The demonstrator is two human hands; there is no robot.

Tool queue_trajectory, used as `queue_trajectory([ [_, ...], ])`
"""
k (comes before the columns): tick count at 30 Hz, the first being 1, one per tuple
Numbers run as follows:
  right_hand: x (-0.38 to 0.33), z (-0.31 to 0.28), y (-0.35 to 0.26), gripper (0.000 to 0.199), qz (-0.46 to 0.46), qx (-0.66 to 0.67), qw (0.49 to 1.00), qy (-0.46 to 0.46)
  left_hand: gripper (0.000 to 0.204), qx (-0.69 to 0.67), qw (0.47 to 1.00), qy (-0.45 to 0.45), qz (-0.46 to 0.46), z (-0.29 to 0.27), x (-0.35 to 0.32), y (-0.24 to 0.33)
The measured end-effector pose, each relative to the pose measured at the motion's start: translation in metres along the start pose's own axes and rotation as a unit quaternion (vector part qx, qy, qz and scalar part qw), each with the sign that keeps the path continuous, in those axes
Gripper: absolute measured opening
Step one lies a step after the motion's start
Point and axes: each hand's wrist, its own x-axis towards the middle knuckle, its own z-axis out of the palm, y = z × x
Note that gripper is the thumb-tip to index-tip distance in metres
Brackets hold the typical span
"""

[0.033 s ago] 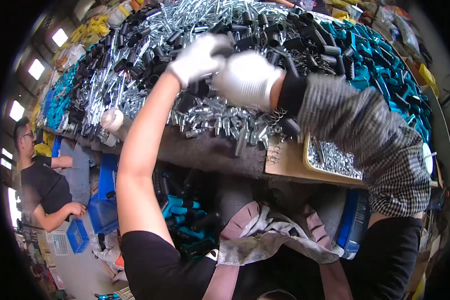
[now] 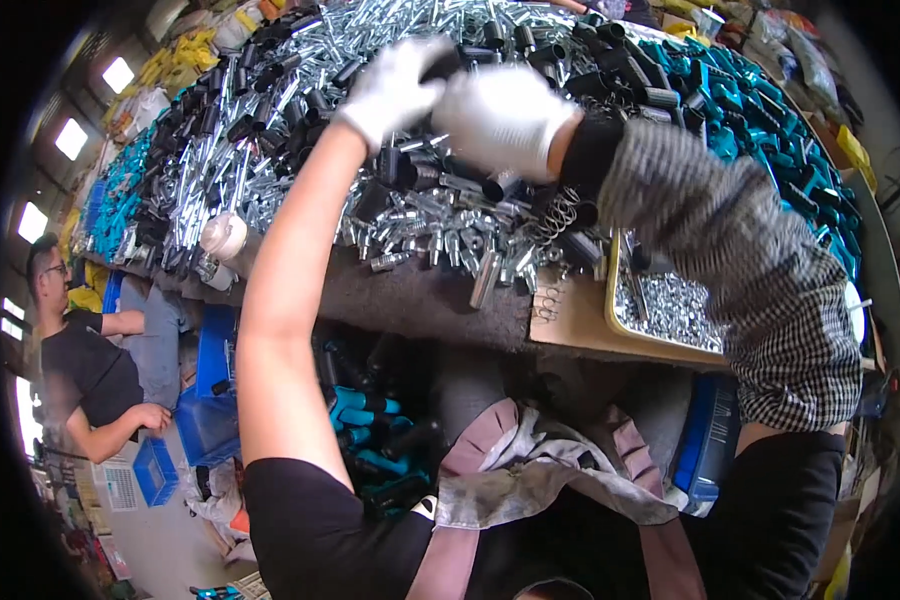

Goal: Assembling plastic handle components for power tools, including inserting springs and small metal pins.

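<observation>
Both my hands wear white gloves and meet above the far middle of a heap of parts. My left hand (image 2: 395, 90) is closed around a dark cylindrical part (image 2: 441, 62), whose exact kind is blurred. Close against it on the right, my right hand (image 2: 505, 118) is smeared by motion, and its fingers cannot be made out. Below the hands lie shiny metal fittings (image 2: 440, 225) and black tubes (image 2: 398, 168). A coiled metal spring (image 2: 561, 210) shows just under my right wrist.
Teal plastic housings (image 2: 735, 110) are heaped at the right, long metal rods (image 2: 210, 185) at the left. A yellow-rimmed tray (image 2: 660, 310) of small metal pieces sits by the near edge beside cardboard (image 2: 560, 325). Another person (image 2: 95, 360) sits at the left near blue bins (image 2: 208, 425).
Both hands have shifted slightly farther away over the heap, the left still with the dark part. More of the spring and fittings beneath them now shows.
</observation>
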Motion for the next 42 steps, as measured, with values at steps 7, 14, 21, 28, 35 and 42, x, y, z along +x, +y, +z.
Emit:
queue_trajectory([
  [7, -0.031, 0.002, 0.038, 0.029, 0.127, -0.076, 0.983, 0.111, 0.025, -0.013, 0.988, -0.154, 0.016, 0.058, -0.003, 0.023],
  [14, -0.131, 0.031, -0.120, 0.015, -0.126, 0.092, 0.982, -0.110, 0.036, -0.078, 0.976, -0.199, -0.041, 0.074, -0.025, 0.022],
  [21, -0.125, 0.076, -0.127, 0.015, -0.090, 0.096, 0.990, -0.050, 0.032, -0.026, 0.969, -0.245, 0.014, 0.069, -0.022, 0.022],
  [28, -0.133, 0.054, -0.123, 0.014, -0.044, 0.220, 0.972, 0.067, 0.033, -0.166, 0.970, -0.065, -0.166, 0.035, -0.035, -0.036],
  [35, -0.196, 0.015, -0.146, 0.030, 0.158, 0.650, 0.741, 0.061, 0.032, 0.043, 0.963, -0.205, -0.167, 0.051, -0.046, -0.033],
  [42, -0.261, 0.059, -0.169, 0.037, 0.280, 0.899, 0.324, 0.098, 0.044, 0.125, 0.916, -0.150, -0.350, 0.049, -0.031, -0.030],
])
